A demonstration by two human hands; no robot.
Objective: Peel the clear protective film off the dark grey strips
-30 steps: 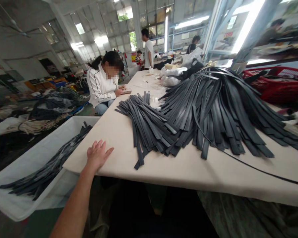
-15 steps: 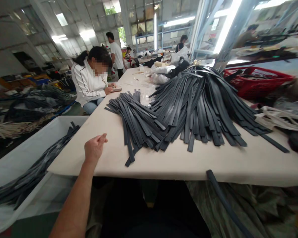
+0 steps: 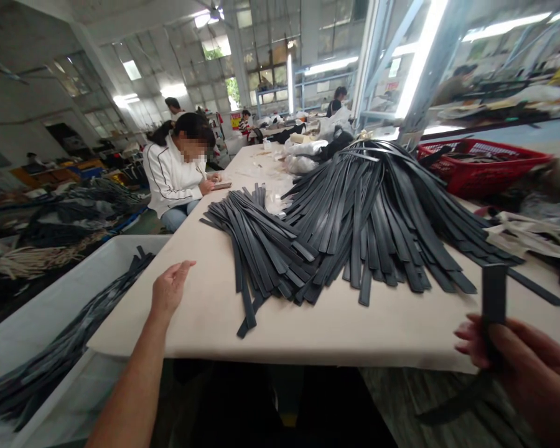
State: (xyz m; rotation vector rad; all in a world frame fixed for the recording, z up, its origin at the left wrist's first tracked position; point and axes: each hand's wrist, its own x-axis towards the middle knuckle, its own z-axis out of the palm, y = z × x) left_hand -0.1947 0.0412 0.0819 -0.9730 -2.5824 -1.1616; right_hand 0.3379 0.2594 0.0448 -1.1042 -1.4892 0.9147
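At the right edge of the table, my right hand (image 3: 525, 358) is closed around a black strap (image 3: 494, 292). One flat end of the strap stands up above the thumb, and its other part curves down below the hand. My left hand (image 3: 170, 287) hovers over the table's left side, its fingers curled together and the thumb side pointing forward; nothing shows in it. Between my hands lies a big fanned pile of black straps (image 3: 350, 205), with a smaller bundle (image 3: 256, 236) overlapping its left side.
A white bin (image 3: 121, 246) with long dark straps stands left of the pale table (image 3: 308, 339). On the back right sits a red basket (image 3: 485, 171). Clear plastic bags (image 3: 303, 149) lie behind the pile. A person in a white jacket (image 3: 172, 174) sits at the table's left edge.
My right hand has come into view from the lower right, raising the strap that showed below the table edge. My left hand has shifted slightly, and the view has tilted up.
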